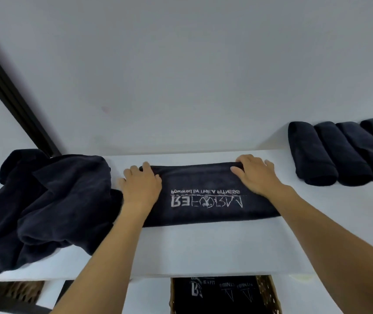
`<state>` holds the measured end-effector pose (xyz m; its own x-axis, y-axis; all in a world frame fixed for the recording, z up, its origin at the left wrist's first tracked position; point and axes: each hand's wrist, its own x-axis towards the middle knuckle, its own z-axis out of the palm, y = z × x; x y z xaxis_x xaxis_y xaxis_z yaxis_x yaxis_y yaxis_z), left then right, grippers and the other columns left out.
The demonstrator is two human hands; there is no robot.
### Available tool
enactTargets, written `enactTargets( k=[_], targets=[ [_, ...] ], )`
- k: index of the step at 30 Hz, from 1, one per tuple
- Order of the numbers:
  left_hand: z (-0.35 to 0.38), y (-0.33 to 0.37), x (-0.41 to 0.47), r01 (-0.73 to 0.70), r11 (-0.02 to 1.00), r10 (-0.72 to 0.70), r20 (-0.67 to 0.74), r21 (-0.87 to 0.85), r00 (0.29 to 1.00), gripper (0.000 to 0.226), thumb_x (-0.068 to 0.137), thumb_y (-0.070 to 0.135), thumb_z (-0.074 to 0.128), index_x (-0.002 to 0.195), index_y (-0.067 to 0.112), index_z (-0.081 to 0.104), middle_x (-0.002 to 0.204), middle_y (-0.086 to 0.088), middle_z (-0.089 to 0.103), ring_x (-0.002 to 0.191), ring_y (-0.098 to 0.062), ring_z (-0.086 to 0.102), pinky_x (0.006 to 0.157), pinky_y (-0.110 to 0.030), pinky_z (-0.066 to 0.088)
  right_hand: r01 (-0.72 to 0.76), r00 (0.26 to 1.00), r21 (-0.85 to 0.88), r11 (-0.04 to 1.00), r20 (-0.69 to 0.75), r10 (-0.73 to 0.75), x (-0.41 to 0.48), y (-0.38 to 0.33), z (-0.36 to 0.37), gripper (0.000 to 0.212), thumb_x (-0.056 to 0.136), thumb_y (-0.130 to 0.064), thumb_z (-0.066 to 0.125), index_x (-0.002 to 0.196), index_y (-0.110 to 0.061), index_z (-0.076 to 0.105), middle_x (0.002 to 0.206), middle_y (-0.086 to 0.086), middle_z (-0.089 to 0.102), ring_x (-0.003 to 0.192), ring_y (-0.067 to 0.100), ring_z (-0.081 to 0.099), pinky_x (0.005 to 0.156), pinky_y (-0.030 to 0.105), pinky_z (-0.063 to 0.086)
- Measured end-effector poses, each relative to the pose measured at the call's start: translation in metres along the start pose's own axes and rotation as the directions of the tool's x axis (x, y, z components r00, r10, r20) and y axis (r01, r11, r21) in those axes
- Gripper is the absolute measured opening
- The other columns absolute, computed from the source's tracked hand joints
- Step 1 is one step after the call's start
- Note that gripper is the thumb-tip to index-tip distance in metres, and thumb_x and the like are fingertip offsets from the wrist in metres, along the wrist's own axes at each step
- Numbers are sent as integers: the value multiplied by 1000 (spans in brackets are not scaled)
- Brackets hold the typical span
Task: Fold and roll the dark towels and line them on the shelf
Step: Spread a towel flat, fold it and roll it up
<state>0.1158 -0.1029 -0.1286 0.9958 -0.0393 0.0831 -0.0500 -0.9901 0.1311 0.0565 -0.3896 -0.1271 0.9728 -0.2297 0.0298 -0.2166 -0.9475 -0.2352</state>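
Note:
A dark towel (pixel 206 214) with white lettering lies folded into a long strip on the white shelf (pixel 203 248). My left hand (pixel 141 184) presses on its left end, fingers over the far edge. My right hand (pixel 254 173) grips the far edge at the right end, fingers curled around the fold. Several rolled dark towels (pixel 339 152) lie side by side at the shelf's far right. A heap of loose dark towels (pixel 45 205) covers the left of the shelf, touching the strip's left end.
A white wall (pixel 181 75) rises right behind the shelf. A dark vertical frame (pixel 10 96) runs down at the far left. Below the shelf's front edge a woven basket (pixel 269 295) holds more dark towels with white lettering.

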Motion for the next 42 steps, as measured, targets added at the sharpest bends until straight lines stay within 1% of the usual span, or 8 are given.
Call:
enactTargets(
  k=[8,14,21,26,31,35,38,42],
  targets=[
    [-16,59,65,-383,902,352,-174,-199,920,51,93,1,49,142,16,45,134,-18,48,115,-36,47,96,-43,38,-355,921,352,866,294,258,-47,17,-45,38,88,-33,67,118,-19,48,114,2,53,100,20,53,77,31,42],
    [-12,105,-36,-730,555,775,-71,-398,628,39,95,35,57,131,22,58,132,-3,53,121,-21,50,106,-37,38,-441,878,452,775,396,268,-107,16,-46,46,93,-29,61,135,-24,44,119,1,53,90,12,57,62,23,47],
    [0,28,-147,-880,401,891,-117,-254,439,73,85,76,44,130,20,59,134,-4,50,120,-19,47,105,-33,39,-417,886,463,782,398,237,-146,-9,-41,37,99,-28,52,131,-14,44,90,11,66,54,18,59,42,24,42],
    [17,4,-166,-956,292,930,-238,15,280,54,70,27,82,116,17,55,109,0,63,102,-19,57,102,-36,45,-381,903,232,895,304,305,-169,-10,-37,61,92,-48,57,139,-14,37,101,2,59,79,22,66,63,30,55],
    [9,5,-171,-908,407,850,-322,-100,417,33,73,29,77,101,20,61,95,6,68,86,-14,65,74,-27,56,58,997,157,986,-68,-47,-191,2,-29,50,86,-57,58,129,-33,53,122,-8,51,113,15,54,96,33,44],
    [-2,8,-175,-773,514,739,-265,-373,619,27,89,38,51,99,19,66,95,9,62,87,-4,53,75,-9,41,376,915,119,919,111,-389,-209,-1,-22,72,70,-81,53,130,-41,53,145,-19,35,132,4,34,110,32,23],
    [-12,8,-176,-651,597,655,-184,-469,733,22,91,37,60,102,22,71,95,9,69,88,-6,60,79,-3,36,461,886,-38,886,-33,-462,-207,7,-6,42,83,-48,68,122,-34,61,126,-14,53,113,9,50,102,39,38],
    [-22,5,-178,-421,646,507,-54,-637,860,10,91,28,65,99,27,72,94,14,72,88,-2,64,80,-13,45,356,934,280,892,-95,-343,-201,16,-14,23,93,-28,63,116,-29,67,104,-24,61,92,-4,53,91,27,42]
  ],
)
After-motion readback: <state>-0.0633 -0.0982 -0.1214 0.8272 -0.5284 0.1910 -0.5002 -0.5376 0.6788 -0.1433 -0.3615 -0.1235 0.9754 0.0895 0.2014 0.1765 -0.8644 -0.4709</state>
